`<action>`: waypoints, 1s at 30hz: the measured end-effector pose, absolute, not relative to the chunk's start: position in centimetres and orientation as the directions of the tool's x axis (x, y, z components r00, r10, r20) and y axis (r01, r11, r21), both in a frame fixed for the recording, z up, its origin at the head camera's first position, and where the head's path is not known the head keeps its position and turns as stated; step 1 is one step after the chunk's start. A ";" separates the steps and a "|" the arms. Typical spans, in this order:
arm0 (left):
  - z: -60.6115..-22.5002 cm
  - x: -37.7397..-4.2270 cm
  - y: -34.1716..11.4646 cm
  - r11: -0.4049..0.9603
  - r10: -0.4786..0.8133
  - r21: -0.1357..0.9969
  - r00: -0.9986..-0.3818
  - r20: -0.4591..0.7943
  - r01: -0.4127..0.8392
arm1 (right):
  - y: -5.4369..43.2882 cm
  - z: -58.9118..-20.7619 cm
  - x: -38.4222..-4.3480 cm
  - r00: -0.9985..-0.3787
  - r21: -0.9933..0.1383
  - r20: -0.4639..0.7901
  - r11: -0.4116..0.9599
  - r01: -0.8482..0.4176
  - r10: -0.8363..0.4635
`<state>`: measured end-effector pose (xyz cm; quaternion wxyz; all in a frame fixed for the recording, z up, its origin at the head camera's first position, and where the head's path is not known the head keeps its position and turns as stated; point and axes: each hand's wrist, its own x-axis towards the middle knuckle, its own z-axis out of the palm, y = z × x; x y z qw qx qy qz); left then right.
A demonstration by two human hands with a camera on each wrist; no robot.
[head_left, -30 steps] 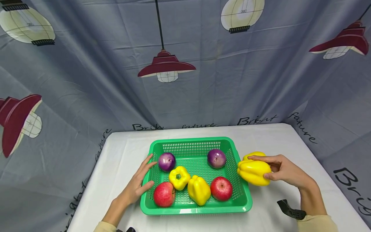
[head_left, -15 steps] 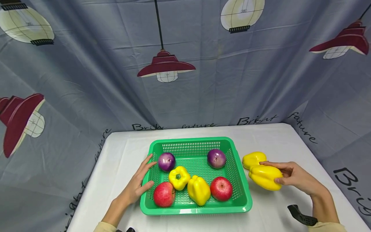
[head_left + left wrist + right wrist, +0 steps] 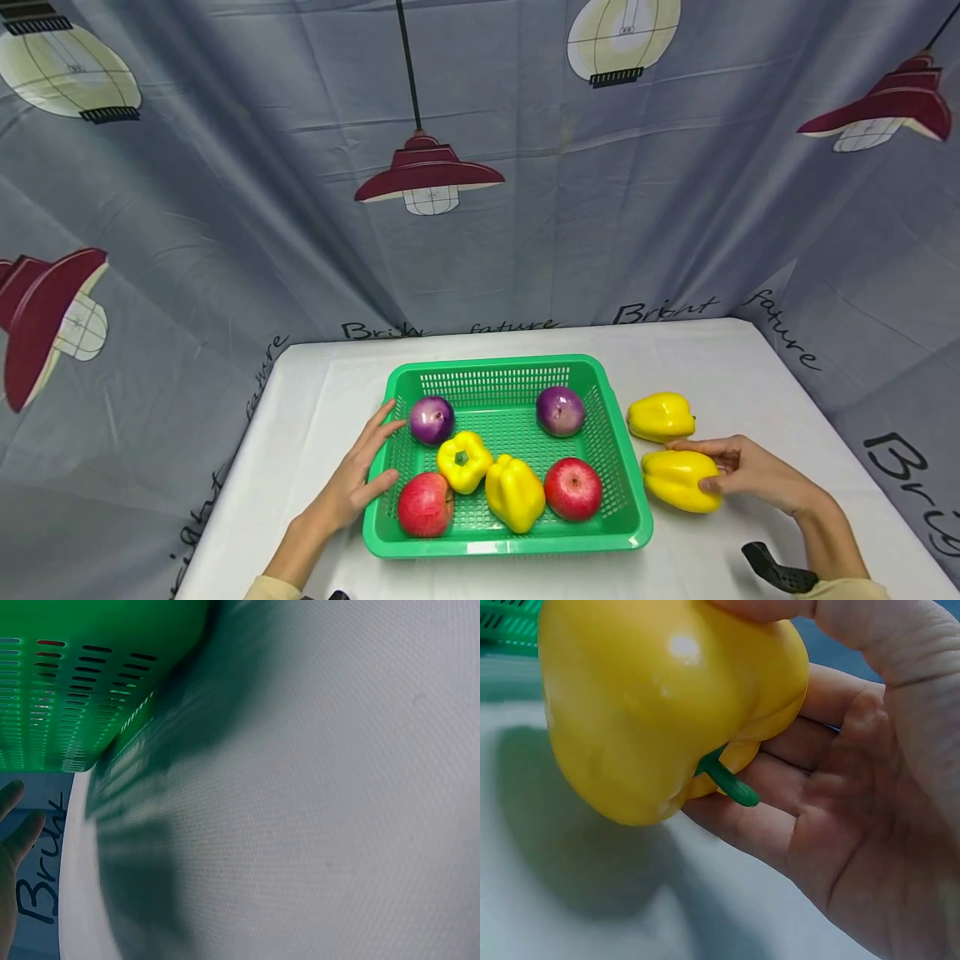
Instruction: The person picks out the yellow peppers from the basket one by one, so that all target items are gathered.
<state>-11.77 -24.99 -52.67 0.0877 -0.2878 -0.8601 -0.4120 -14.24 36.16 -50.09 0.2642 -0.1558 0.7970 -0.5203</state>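
To the right of the basket, my right hand grips a yellow bell pepper, thumb on the near side and fingers on the far side. In the right wrist view the pepper shows its green stem towards the palm, with a shadow on the cloth below it. Another yellow bell pepper lies just behind. My left hand is at the left rim of the green basket, fingers spread. From the left wrist, the basket's slotted wall shows above the fingers.
Inside the basket are two purple round onion-like vegetables, two red apples and two yellow bell peppers. A white cloth covers the table. A grey curtain printed with lamps hangs behind and at both sides.
My right hand has moved the yellow bell pepper away from the basket's right rim, to the right and then nearer me and lower. The left hand has stayed in place.
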 end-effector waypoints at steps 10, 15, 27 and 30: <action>-52.7 -11.6 -25.0 0.491 0.417 0.664 -0.822 0.389 0.564 | 36.2 -50.7 -14.5 -0.800 -0.885 -0.294 0.465 0.022 -0.523; -52.8 -11.7 -25.1 0.489 0.418 0.664 -0.820 0.391 0.566 | 36.3 -50.9 -14.6 -0.800 -0.878 -0.304 0.478 0.024 -0.518; -52.7 -11.8 -25.0 0.487 0.426 0.656 -0.812 0.398 0.577 | 36.2 -50.6 -15.2 -0.761 -0.889 -0.334 0.454 0.058 -0.557; -52.7 -11.8 -25.0 0.486 0.425 0.659 -0.814 0.396 0.574 | 36.1 -50.6 -15.2 -0.764 -0.889 -0.342 0.451 0.076 -0.547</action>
